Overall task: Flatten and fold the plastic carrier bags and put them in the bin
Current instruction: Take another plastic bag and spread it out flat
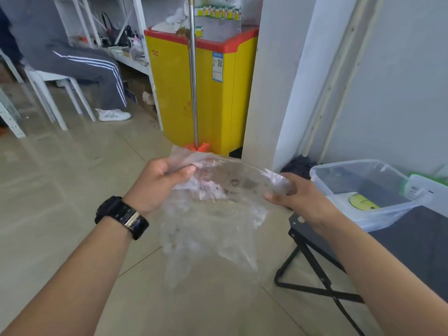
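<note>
Held up over the tiled floor (60,190): a crumpled clear plastic carrier bag (213,209), lower part hanging blurred. Left hand (160,185), black wristwatch (122,217) on the wrist, pinching the top left edge; right hand (298,197) pinching the right edge, fingertips partly veiled by film. Right: translucent plastic bin (358,175) on a black folding table (412,238), cut off at the frame. Behind: yellow chest freezer with red rim (206,93).

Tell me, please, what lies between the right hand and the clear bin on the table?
In the head view, nothing solid: the right hand, gripping the plastic bag, is separated from the bin only by open air.
</note>
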Demonstrator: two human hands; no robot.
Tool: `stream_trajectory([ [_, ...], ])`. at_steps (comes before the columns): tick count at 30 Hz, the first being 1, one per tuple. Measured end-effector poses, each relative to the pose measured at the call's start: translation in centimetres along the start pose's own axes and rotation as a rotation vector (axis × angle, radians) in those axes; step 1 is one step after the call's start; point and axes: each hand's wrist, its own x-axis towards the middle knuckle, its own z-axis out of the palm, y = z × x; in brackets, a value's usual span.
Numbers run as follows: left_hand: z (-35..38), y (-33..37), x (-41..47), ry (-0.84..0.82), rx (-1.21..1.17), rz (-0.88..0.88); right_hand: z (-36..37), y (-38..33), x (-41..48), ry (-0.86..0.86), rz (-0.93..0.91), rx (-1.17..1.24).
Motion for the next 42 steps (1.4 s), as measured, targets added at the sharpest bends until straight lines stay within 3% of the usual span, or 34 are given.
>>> stream_trajectory([
  [2,-1.1,0.0,-0.1,0.069,-0.151,-0.103,-0.4,0.0,-0.1,-0.067,-0.025,0.223],
  [4,-2.2,-0.5,0.1,0.123,-0.159,-0.191,-0.7,-0.2,-0.1,-0.010,-0.094,0.374],
  [7,-2.7,-1.5,0.4,0.279,0.094,-0.180,-0.5,-0.4,0.4,0.164,-0.236,0.268],
  [9,-2.3,-1.5,0.3,0.379,0.398,-0.051,0.2,-0.5,0.8,0.175,-0.329,0.139],
  [12,0.7,0.1,-0.2,0.145,0.504,0.167,2.2,-0.9,0.7,0.031,-0.451,-0.018],
  [15,4.1,0.1,-0.1,-0.104,0.342,0.144,3.9,-1.7,0.2,-0.072,-0.563,-0.183],
  [17,4.5,-0.4,0.4,-0.094,0.262,0.138,4.4,-1.8,0.0,-0.087,-0.577,-0.186],
  [20,2.4,-0.9,1.2,0.074,0.217,0.167,3.4,-1.4,0.1,-0.066,-0.453,-0.167],
  [25,-1.9,-1.3,1.6,0.225,0.033,0.138,1.2,1.5,1.8,-0.134,-0.065,-0.289],
  [29,-3.4,-1.7,1.2,0.269,0.008,0.138,0.6,2.1,1.8,-0.255,0.131,0.085],
  [31,-4.2,-1.6,1.0,0.282,0.039,0.133,0.4,1.9,1.9,-0.236,0.130,0.101],
  [34,-6.7,-1.5,0.6,0.382,0.084,0.139,-0.6,2.0,2.5,0.002,0.114,-0.209],
  [36,-8.5,-1.7,0.2,0.404,0.090,0.124,-1.8,1.8,2.8,0.077,0.150,-0.266],
  [42,-10.2,-1.8,-1.1,0.245,0.082,-0.040,-2.2,1.1,2.7,-0.063,0.206,-0.221],
])
